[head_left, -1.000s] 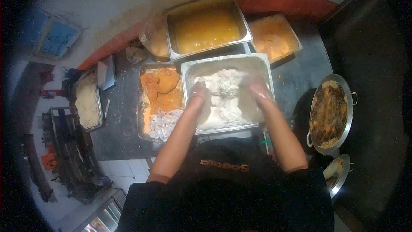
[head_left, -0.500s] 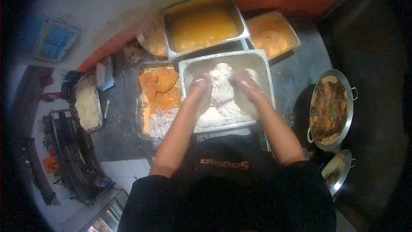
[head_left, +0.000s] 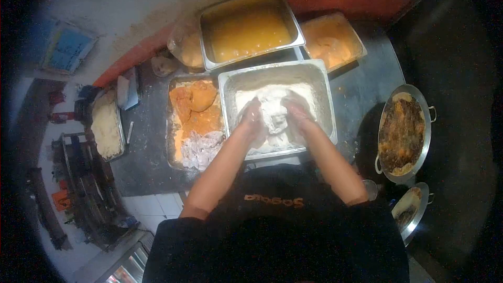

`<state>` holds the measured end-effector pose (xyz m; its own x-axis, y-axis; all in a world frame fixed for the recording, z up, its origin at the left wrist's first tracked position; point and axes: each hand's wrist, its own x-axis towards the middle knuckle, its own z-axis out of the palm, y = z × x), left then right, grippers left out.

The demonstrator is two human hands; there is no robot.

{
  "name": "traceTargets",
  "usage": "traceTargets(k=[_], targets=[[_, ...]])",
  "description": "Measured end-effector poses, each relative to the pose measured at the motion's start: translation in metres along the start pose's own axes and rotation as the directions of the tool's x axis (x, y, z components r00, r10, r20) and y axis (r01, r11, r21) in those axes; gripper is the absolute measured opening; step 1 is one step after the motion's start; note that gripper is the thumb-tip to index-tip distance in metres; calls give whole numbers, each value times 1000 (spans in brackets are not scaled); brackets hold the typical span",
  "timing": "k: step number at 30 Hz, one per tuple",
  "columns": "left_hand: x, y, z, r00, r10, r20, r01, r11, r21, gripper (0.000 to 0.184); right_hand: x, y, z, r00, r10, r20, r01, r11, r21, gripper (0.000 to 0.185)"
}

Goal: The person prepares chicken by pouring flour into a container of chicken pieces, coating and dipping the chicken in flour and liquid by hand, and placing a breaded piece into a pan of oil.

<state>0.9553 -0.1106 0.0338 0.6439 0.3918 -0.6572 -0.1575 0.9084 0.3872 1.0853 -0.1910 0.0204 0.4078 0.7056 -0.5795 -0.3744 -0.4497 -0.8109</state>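
Note:
A deep metal pan of white flour is in front of me. Inside it, my left hand and my right hand press in from either side on a white, flour-coated piece of meat. Both hands are dusted with flour and their fingers curl round the piece, partly lost in flour and blur. Just left of the pan, a shallow tray bears orange-coated meat and several floured pieces.
Behind the flour stands a metal pan of yellow liquid, beside a tub of orange mixture. At left is a tray of pale crumbs. Two round metal pans sit at the right.
My hands have drawn closer together and the floured piece is now gathered between them. Flour has shifted, with more showing round the pan's back. The trays have stayed put.

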Motion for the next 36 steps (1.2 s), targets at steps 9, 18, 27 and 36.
traceTargets(k=[9, 18, 27, 36], targets=[[73, 6, -85, 901, 407, -146, -134, 584, 800, 48, 41, 7, -65, 992, 60, 108, -21, 944, -330, 64], [104, -7, -45, 782, 561, -271, 29, 402, 915, 67, 54, 22, 31, 971, -200, -130, 75, 776, -626, 58], [52, 27, -68, 967, 253, -40, -132, 626, 769, 49, 19, -10, -44, 916, -397, 64, 327, 641, -694, 51], [121, -3, -85, 773, 594, 224, 58, -417, 907, 43, 114, 95, 0, 886, -461, -49, 153, 389, -908, 25]])
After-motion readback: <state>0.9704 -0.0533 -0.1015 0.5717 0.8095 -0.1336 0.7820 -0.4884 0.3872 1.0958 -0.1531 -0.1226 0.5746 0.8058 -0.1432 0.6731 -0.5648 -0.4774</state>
